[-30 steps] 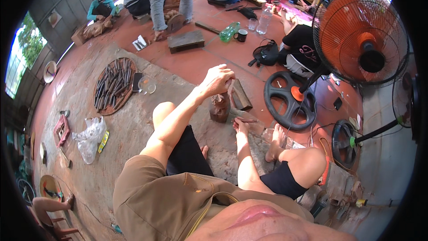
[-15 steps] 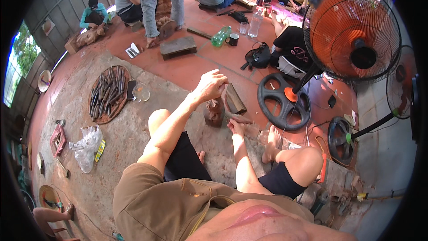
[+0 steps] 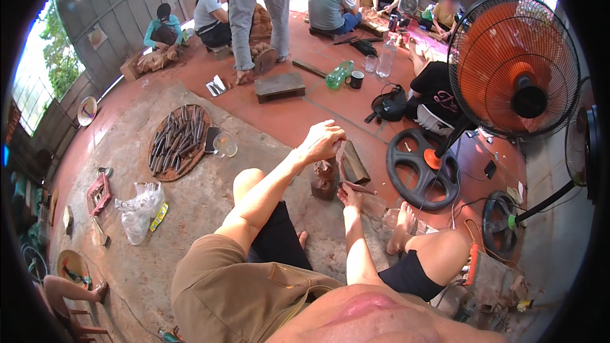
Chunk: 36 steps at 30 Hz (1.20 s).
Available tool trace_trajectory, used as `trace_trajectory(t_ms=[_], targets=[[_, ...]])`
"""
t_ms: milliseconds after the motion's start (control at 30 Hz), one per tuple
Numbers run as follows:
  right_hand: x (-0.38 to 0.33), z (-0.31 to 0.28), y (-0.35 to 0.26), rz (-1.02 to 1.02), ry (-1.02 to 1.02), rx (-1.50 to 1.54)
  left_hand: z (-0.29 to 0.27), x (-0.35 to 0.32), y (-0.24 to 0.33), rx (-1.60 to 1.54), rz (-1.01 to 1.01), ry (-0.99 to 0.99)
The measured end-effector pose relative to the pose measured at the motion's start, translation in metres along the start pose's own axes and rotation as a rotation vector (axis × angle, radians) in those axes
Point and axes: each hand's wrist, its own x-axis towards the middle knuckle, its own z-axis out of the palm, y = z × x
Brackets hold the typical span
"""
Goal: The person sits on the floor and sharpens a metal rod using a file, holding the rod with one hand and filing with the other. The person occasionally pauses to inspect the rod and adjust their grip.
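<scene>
My left hand (image 3: 324,141) is closed just above a dark brown carved block (image 3: 325,181) that stands upright on the stone slab between my legs. Whatever its fingers grip is mostly hidden; a thin reddish-brown strip (image 3: 342,166) runs down beside them. Lower and to the right, my right hand (image 3: 349,196) is closed around a brown wooden piece (image 3: 361,188), whose far end points right. A rectangular wooden block (image 3: 356,162) lies just beyond, right of the carved block.
A round tray (image 3: 206,119) of several dark chisel-like tools lies left, beside a glass (image 3: 225,145). A plastic bag (image 3: 138,213) is farther left. An orange standing fan (image 3: 518,63) with a black base (image 3: 422,168) stands right. Several people sit working at the back.
The whole view has shifted, so everything appears lower and to the right. Both hands keep nearly the same place around the carved block. The wooden piece at my right hand has shifted slightly.
</scene>
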Motion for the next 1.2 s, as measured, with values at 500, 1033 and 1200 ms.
trace_trajectory(t_ms=[500, 1033, 1200], targets=[[-0.001, 0.012, 0.011, -0.015, 0.047, -0.172, -0.001, 0.002, 0.003, 0.014, -0.012, -0.041], [-0.026, 0.029, -0.013, -0.272, 0.055, -0.861, -0.001, -0.001, 0.001, -0.009, -0.005, -0.05], [-0.011, 0.03, -0.012, -0.392, 0.124, -0.852, -0.001, 0.001, 0.006, -0.001, -0.02, -0.048]])
